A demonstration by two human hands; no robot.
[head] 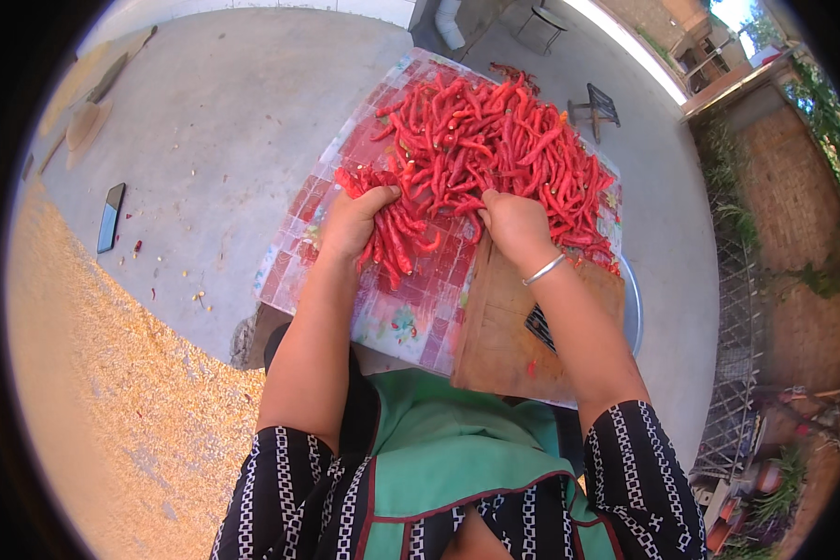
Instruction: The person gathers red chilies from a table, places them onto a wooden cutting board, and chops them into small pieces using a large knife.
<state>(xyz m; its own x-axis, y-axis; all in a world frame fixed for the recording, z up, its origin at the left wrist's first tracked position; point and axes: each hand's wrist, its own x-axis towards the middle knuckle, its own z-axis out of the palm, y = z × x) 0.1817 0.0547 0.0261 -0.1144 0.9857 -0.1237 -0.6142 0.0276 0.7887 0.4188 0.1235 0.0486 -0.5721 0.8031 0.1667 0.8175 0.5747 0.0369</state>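
Note:
My left hand point(350, 222) grips a bunch of red chili peppers point(392, 234) above the left part of a table, with the pepper tips fanning out below the thumb. A large pile of red chili peppers point(490, 140) covers the far part of the checked tablecloth point(406, 315). At the near edge of that pile, my right hand point(521, 224) pinches a red chili pepper point(474, 222) between thumb and fingers. Part of its grip is hidden behind the knuckles. Beneath my right forearm lies a wooden cutting board point(504, 336), with a dark ridged blade point(540, 327) partly covered by the arm.
A metal basin point(632, 304) shows beyond the board's right edge. On the concrete floor to the left lie a phone point(110, 218) and a spread of yellow corn kernels point(154, 420). A folding stool point(596, 110) and a round stool point(547, 21) stand past the table.

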